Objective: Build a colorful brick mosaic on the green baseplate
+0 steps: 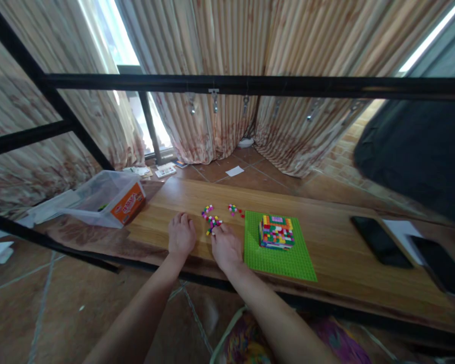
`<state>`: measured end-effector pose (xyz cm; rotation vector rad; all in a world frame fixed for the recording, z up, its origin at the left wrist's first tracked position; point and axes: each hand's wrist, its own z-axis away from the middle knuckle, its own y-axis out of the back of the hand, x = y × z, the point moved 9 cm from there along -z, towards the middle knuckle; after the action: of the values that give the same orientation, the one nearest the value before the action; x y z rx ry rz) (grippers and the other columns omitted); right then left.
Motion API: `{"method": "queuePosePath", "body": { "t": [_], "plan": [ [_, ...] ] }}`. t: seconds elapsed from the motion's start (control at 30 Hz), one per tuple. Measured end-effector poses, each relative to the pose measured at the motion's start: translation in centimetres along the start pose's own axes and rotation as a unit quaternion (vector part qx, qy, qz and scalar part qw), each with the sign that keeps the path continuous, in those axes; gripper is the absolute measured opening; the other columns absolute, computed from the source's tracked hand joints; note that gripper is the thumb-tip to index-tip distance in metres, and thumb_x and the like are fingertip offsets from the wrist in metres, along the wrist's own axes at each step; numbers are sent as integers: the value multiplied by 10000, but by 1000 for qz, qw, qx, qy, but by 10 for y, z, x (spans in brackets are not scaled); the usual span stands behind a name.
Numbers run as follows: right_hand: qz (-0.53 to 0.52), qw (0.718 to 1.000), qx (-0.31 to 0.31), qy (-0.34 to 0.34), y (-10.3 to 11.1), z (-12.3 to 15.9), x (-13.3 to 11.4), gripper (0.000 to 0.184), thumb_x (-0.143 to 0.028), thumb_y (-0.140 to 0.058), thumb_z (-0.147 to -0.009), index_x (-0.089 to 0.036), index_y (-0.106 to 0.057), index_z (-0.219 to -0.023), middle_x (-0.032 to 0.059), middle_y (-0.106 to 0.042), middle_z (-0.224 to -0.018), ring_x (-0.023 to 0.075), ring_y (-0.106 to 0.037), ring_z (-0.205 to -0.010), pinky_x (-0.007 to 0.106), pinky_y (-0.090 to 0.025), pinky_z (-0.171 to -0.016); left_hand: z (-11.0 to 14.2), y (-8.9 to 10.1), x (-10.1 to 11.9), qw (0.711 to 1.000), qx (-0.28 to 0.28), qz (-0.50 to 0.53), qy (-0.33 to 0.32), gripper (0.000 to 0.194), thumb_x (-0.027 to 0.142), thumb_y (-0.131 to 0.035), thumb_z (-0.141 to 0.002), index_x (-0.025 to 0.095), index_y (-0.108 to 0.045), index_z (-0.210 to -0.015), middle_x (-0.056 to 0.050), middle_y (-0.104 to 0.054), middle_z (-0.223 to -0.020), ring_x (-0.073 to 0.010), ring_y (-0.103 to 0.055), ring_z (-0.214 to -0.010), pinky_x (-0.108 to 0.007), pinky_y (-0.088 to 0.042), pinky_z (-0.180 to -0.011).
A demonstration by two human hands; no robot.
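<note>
My left hand [182, 235] rests palm down on the wooden table, left of a small pile of loose toy bricks [214, 221]. Its fingers are loosely bent and slightly apart, with nothing visible in them. At the near edge of that pile, the fingertips of my right hand [226, 247] are closed together on a small brick, mostly hidden by the fingers. To the right lies a green baseplate [278, 263], bearing a multicoloured block of stacked bricks [276, 235] with a yellow and orange top. Another loose cluster of bricks [233, 208] lies beyond my right hand.
A clear plastic bin [98, 194] with an orange label stands left of the table [337, 237]. Two dark phones [381, 241] and a white paper [402, 233] lie at the right. A black metal bar [250, 86] with hanging clips crosses ahead, before striped curtains [220, 40].
</note>
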<state>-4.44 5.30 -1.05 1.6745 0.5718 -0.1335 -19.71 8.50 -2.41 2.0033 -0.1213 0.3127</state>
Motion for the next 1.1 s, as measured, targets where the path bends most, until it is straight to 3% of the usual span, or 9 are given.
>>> {"method": "queuePosePath", "body": {
  "t": [0.13,0.3,0.47,0.6,0.83,1.1],
  "plan": [
    [21,1000,8,8,-3,-1,0,339,-94,-444,-959,-191,-683,-1178,127,-697,-1121,258,-607,-1023,384,-501,-890,-1,2,2,1000,-10,-13,-8,350,202,-402,-942,51,-636,-1154,-239,-656,-1228,-337,-592,-1196,-474,-448,-1048],
    [-15,1000,24,-9,-2,10,19,281,-123,-454,-981,-199,-721,-1028,109,-675,-1048,234,-612,-985,343,-489,-877,1,2,3,1000,-18,-16,6,346,188,-407,-944,55,-635,-1168,-225,-655,-1239,-322,-582,-1221,-464,-432,-1073],
    [-95,989,110,-27,8,28,46,234,-126,-497,-956,-200,-719,-944,89,-662,-996,216,-620,-926,320,-486,-860,2,3,5,1000,-22,-17,5,326,198,-412,-945,86,-629,-1161,-201,-653,-1228,-327,-579,-1191,-482,-441,-1045],
    [-134,981,140,-23,12,29,51,241,-146,-484,-963,-196,-719,-980,92,-664,-1002,223,-622,-939,335,-487,-882,3,3,6,999,-37,-14,18,324,195,-398,-955,76,-624,-1155,-200,-640,-1241,-326,-568,-1186,-480,-445,-1032],
    [-61,995,68,29,6,-3,23,226,-169,-539,-937,-214,-745,-1019,104,-653,-1040,255,-571,-1004,387,-455,-940,4,3,7,999,-36,-30,21,316,189,-411,-952,83,-628,-1156,-186,-641,-1235,-320,-574,-1173,-461,-442,-1032],
    [13,1000,15,20,1,-12,10,233,-163,-541,-937,-190,-735,-1065,114,-692,-1078,273,-533,-1031,395,-418,-944,3,3,8,998,-36,-41,11,317,187,-408,-950,70,-635,-1137,-188,-654,-1213,-328,-581,-1149,-454,-451,-1014]
  ]
}}
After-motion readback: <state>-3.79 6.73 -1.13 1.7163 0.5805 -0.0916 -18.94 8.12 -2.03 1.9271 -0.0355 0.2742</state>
